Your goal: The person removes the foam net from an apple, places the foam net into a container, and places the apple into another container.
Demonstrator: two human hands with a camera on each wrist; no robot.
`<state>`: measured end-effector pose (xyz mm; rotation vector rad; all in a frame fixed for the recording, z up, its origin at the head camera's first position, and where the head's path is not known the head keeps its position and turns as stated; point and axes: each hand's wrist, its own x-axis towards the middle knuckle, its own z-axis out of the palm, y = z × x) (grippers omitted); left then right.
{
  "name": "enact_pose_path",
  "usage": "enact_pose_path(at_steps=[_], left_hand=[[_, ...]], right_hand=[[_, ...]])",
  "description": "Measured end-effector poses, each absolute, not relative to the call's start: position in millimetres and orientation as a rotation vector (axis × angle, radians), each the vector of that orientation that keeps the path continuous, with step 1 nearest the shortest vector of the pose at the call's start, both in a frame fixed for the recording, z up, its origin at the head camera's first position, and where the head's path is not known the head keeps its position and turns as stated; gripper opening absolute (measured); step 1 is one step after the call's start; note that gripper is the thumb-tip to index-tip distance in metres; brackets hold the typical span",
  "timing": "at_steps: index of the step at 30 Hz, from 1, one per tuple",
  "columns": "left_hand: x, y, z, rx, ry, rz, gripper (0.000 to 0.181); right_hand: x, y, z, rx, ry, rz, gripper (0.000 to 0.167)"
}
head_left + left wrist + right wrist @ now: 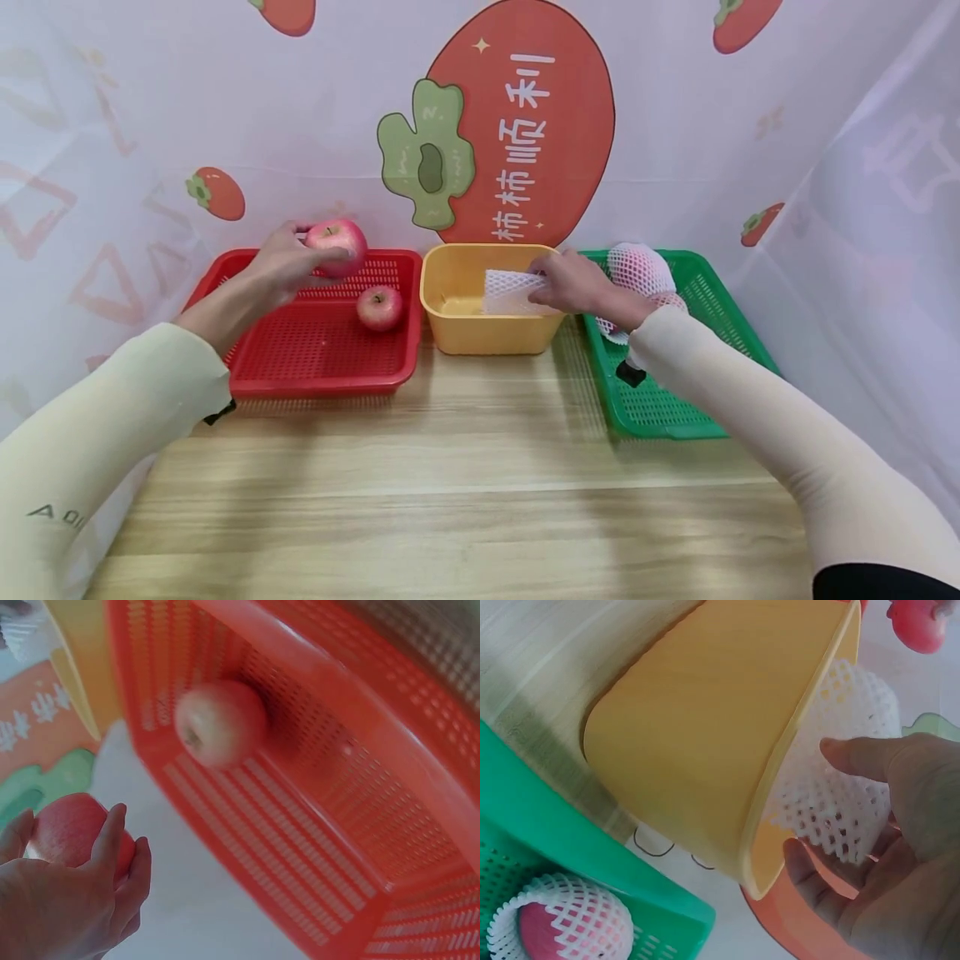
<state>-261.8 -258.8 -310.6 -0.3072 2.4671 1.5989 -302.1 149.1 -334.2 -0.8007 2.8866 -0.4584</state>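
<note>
My left hand (288, 265) grips a red apple (339, 248) above the back of the red basket (322, 385). In the left wrist view the fingers wrap round this apple (71, 829). A second apple (379, 307) lies inside the red basket at its right side. At the mouth of the yellow bin (491, 337), my right hand (570, 283) holds a white foam fruit net (513, 293). The right wrist view shows the thumb on the near face of the net (840, 787), partly within the bin's rim; some fingers are hidden behind it.
To the right stands a green basket (660, 408) with several net-wrapped fruits (637, 268) near its back left, partly hidden by the right forearm. The wooden table (465, 492) stretches in front. A printed cloth (315, 108) hangs close behind the containers.
</note>
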Motion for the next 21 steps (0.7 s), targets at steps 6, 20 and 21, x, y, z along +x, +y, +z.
enact_pose_path(at_steps=[6,20,21], left_hand=[[-276.3,-266.1,-322.1,-0.353,2.467,1.592,0.106],[-293.4,-274.9,-349.7,-0.409,2.446,1.547,0.080],[-293.7,-276.9,-351.9,-0.421,2.447,1.538,0.080]], right_hand=[[-302.1,152.4,-334.8,-0.730,2.871,-0.446,0.047],[-310.5,178.5,-320.7,-0.673,2.943,-0.473,0.047],[-311.4,181.2,-318.9,-0.661,2.949,-0.474,0.046]])
